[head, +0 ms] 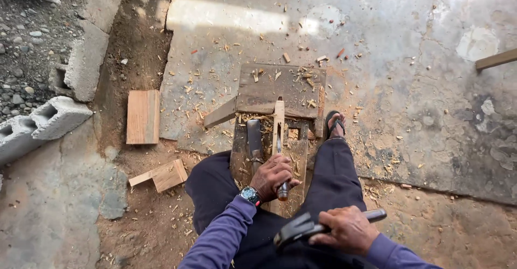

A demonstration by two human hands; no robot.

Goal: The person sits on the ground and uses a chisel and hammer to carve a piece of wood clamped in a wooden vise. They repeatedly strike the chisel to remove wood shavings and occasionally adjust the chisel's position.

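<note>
Left hand [273, 175] closed around one chisel [280, 161], blade tip on the narrow wooden strip [279, 119] lying on the low wooden bench [280, 88]. Right hand [347, 228], nearer than the bench, grips one hammer [304, 228] by its handle. Strip likely light, stiff; hold near end. Two loose wood offcuts left of the bench.

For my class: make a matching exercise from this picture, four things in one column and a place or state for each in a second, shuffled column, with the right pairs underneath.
Things:
1. chisel
2. hammer
3. wristwatch
4. concrete blocks

Places or states:
A. worn on the left wrist
B. lying at the left edge of the floor
C. gripped in the left hand, tip on the wooden strip
D. held in the right hand, low by the lap

Pairs: 1-C, 2-D, 3-A, 4-B
</note>
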